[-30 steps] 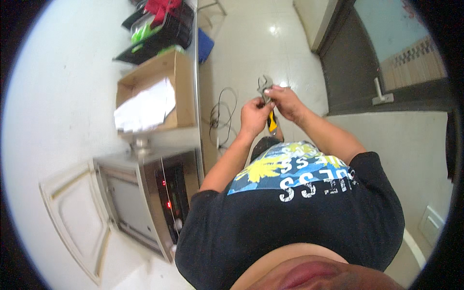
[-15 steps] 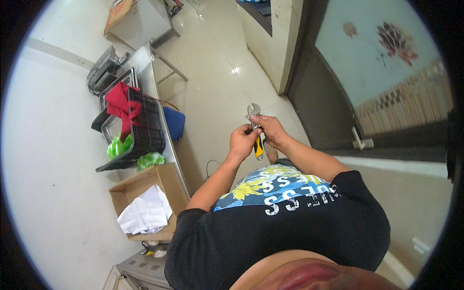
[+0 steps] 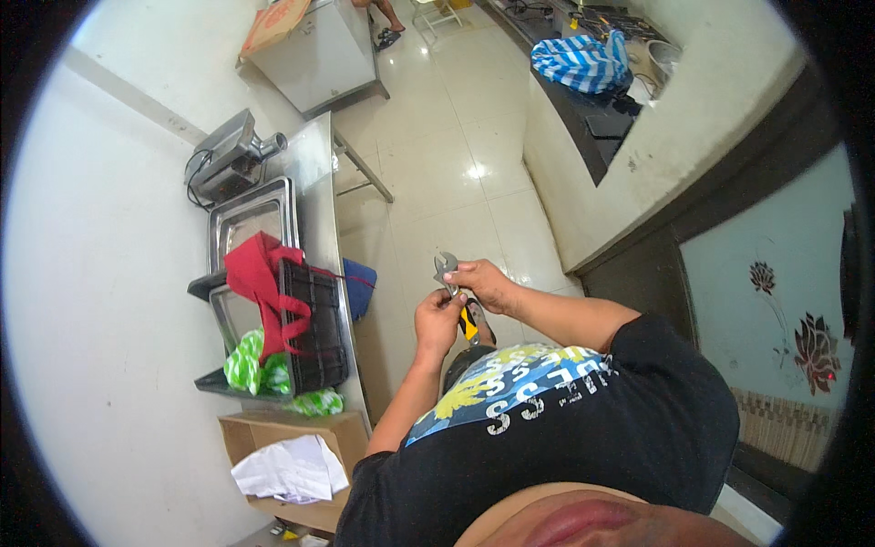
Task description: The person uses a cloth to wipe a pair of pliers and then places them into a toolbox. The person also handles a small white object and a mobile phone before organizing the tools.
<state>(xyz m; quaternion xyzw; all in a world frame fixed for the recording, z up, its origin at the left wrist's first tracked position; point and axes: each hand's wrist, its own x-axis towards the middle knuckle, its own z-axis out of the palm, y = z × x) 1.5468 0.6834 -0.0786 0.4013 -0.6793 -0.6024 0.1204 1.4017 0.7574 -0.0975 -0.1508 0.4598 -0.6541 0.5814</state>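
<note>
In front of my torso is an adjustable wrench [image 3: 469, 326] with a grey metal head and a yellow and black handle. Its jaw end points up and away, and the handle's end hangs towards my shirt. My left hand [image 3: 437, 321] is closed round the wrench where head and handle meet. Higher up, my right hand [image 3: 483, 281] grips just beside the jaw, thumb on the metal. The fingers partly hide the wrench's neck, so its adjusting screw cannot be made out.
Along the left wall runs a metal table [image 3: 314, 155] with a meat grinder [image 3: 228, 164], metal trays [image 3: 251, 223], a black crate [image 3: 319, 337] with red cloth, and a cardboard box [image 3: 355, 438] of papers. A blue bin [image 3: 362, 290] stands beside it. At right are a dark counter [image 3: 592, 150] and door [image 3: 775, 301].
The view has shifted, bringing the counter at right and a person's leg at the far end into sight. Both hands stay on the wrench, now lower and further left in the picture.
</note>
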